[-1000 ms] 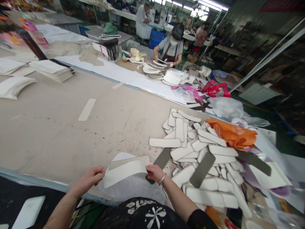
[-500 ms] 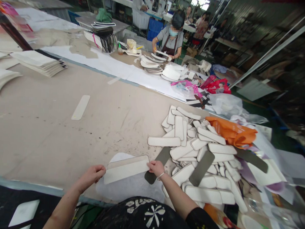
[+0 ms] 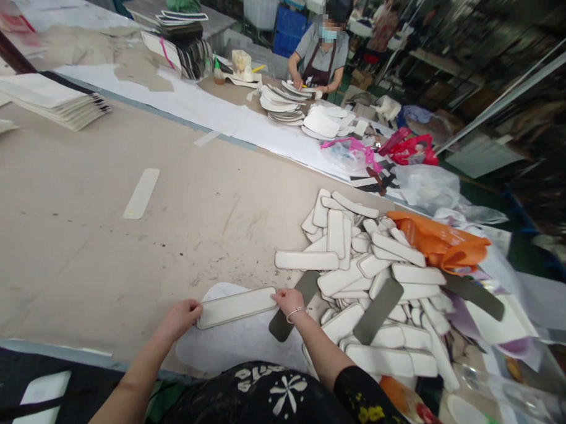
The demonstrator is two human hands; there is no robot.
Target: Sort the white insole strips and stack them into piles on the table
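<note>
A long white strip with rounded corners (image 3: 237,307) lies between my hands, a darker line running round its border. My left hand (image 3: 182,320) pinches its left end, fingers closed. At the opposite end, the closed fingers of my right hand (image 3: 289,302) grip the upper corner. Under the strip is a white rounded sheet (image 3: 241,346) on the table's near side. A dark grey-green strip (image 3: 307,288) lies just beyond my right hand, partly behind it. To the right spreads a heap of similar white strips (image 3: 345,279), with another dark strip (image 3: 378,311) on top.
A single pale strip (image 3: 142,193) lies on the brown-covered table (image 3: 208,215). Stacked white panels (image 3: 55,99) sit at the left. An orange bag (image 3: 442,242) borders the heap, and an orange glue bottle (image 3: 409,399) lies near my right arm. Across the table, a co-worker (image 3: 318,58) handles curved pieces.
The white strip has come up over the strip behind it; their edges now line up, where the rear one's beige band showed before. My hands stay at its ends. The view has shifted slightly.
</note>
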